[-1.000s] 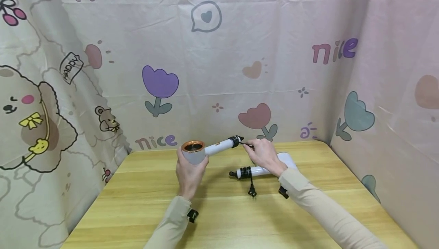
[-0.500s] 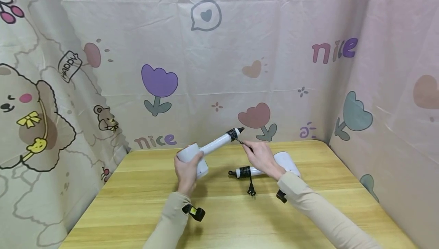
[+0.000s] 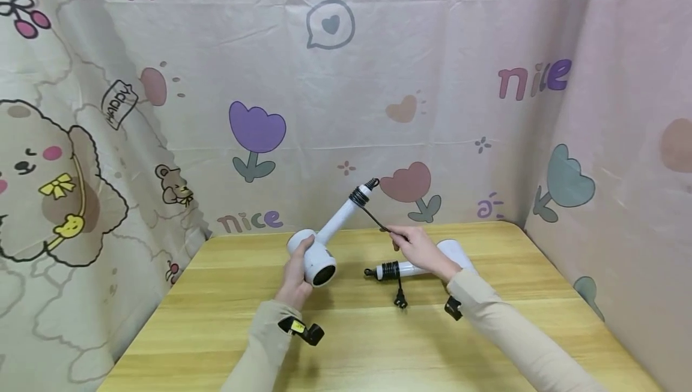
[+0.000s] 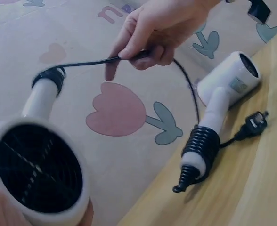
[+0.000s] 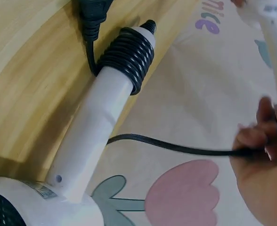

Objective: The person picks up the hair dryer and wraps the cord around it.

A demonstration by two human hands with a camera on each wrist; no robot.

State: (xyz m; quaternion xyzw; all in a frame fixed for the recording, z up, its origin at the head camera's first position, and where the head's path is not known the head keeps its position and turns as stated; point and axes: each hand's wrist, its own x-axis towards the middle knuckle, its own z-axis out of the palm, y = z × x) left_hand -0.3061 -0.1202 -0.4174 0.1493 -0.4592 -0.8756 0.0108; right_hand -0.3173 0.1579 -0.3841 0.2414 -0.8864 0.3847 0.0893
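Observation:
A white hair dryer [image 3: 337,221] is raised over the table's left middle, its handle slanting up to the right. My left hand [image 3: 296,275] grips it round the barrel, and the round dark grille [image 4: 38,168] faces the left wrist camera. Black cord [image 3: 372,217] is wound round the handle's far end, and a stretch runs taut from there to my right hand [image 3: 424,250]. The right fingers pinch that cord; its loose part hangs beyond them in the left wrist view. Beneath the right forearm lies a second white hair dryer [image 3: 413,269], its cord coiled round the handle.
The second dryer's black plug [image 3: 400,300] lies on the wooden table [image 3: 227,314], in front of its coil. A patterned curtain [image 3: 346,80] hangs behind the table and along both sides. Each wrist carries a small black camera [image 3: 310,333].
The left hand has turned the held dryer over, so its handle end swings upward and its grille faces forward. The cord between dryer and right hand is longer. The right hand stays nearly in place.

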